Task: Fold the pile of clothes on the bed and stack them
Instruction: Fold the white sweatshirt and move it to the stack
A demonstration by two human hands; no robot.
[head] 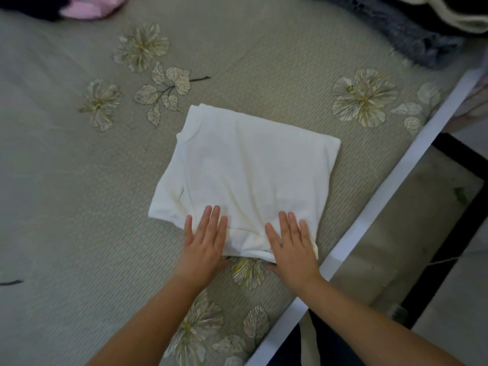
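White garment [245,170], folded into a rough rectangle, lies flat on the bed [66,180] near its right-hand edge, on a grey-green cover embroidered with pale flowers. It looks like a T-shirt, though folded over as it is I cannot be sure. Its near edge shows 2 or more stacked layers, and a few soft creases run toward that edge.

Both hands are pressed on the near end of the fold. The left hand [204,241] lies palm down with its fingers [211,220] spread flat on the cloth and its heel on the bed cover just off the hem. The right hand [293,244] does the same near the right corner, fingers extended and slightly splayed, its thumb at or under the near edge. Neither hand pinches or lifts anything; they are open and resting flat on the fabric.

The step in hand seems to be smoothing and setting the last fold of this 1 piece. Next, I judge, both hands need to slide under the near edge, or take the 2 near corners, and carry the bundle level so the layers do not slip apart, then set it down as the base or top of a stack.

More clothing waits at the far side of the bed: a pink piece [92,6] against something dark at the far left, and a heap of grey knit [412,35] with a cream-edged item at the far right.
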